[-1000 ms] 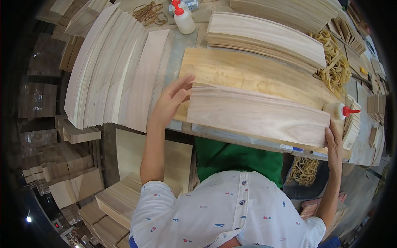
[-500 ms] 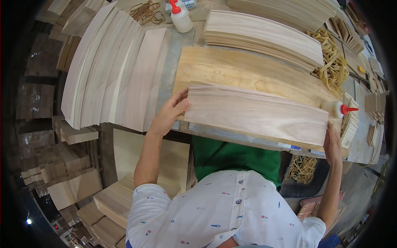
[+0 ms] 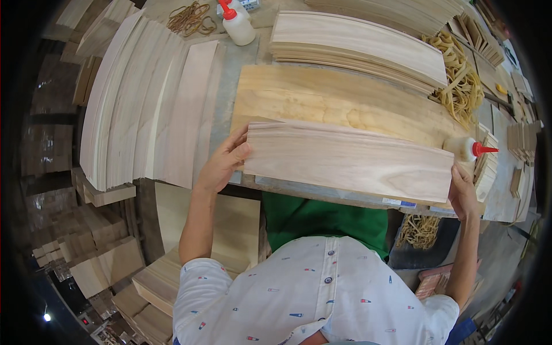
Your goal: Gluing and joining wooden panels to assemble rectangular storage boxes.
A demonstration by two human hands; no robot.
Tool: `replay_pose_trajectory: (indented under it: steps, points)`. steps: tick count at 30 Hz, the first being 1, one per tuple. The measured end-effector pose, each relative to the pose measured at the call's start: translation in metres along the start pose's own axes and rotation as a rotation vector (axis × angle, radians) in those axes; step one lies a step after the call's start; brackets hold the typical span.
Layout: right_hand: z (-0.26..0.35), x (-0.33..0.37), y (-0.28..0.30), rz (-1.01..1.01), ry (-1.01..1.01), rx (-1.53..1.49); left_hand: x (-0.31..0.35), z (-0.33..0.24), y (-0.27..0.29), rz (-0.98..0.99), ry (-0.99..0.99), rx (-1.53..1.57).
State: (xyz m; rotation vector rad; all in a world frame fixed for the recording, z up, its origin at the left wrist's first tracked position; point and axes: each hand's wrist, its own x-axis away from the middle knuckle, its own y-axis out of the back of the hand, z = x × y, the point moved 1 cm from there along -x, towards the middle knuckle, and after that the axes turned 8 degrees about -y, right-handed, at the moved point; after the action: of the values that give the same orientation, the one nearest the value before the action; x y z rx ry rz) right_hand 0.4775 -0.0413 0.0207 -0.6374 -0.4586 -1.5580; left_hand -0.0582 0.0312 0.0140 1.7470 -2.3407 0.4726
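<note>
A long grey-topped table (image 3: 225,100) spreads in front of the person. The biggest load on it is the leaning, fanned row of pale thin wooden boards (image 3: 135,109) at the left. In the middle lies a wide yellowish wooden board (image 3: 339,100), and behind that a flat stack of pale rectangular boards (image 3: 356,46).

Over the near part of the yellowish board is a long, pale pinkish-brown wooden plank (image 3: 348,161); whether the two touch cannot be told. Right of the stack sits a tangled heap of tan elastic bands (image 3: 457,80).

The left hand (image 3: 221,164) has its grip closed on the plank's left end, thumb on the upper face. The right hand (image 3: 462,192) grips the right end, near the white plastic bottle with a red nozzle (image 3: 460,149), which lies on its side. A similar white red-topped bottle (image 3: 238,30) stands at the back left.
</note>
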Motion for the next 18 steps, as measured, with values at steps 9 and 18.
replay_pose_trajectory:
  steps: [9,18]
  points:
    - [-0.012,0.007,0.005,-0.138,-0.020,0.098,-0.002,0.000,0.000,0.004,0.007,-0.066]
    - [-0.014,0.011,0.000,-0.077,-0.044,0.062,0.003,-0.005,-0.006,-0.004,0.043,-0.043]
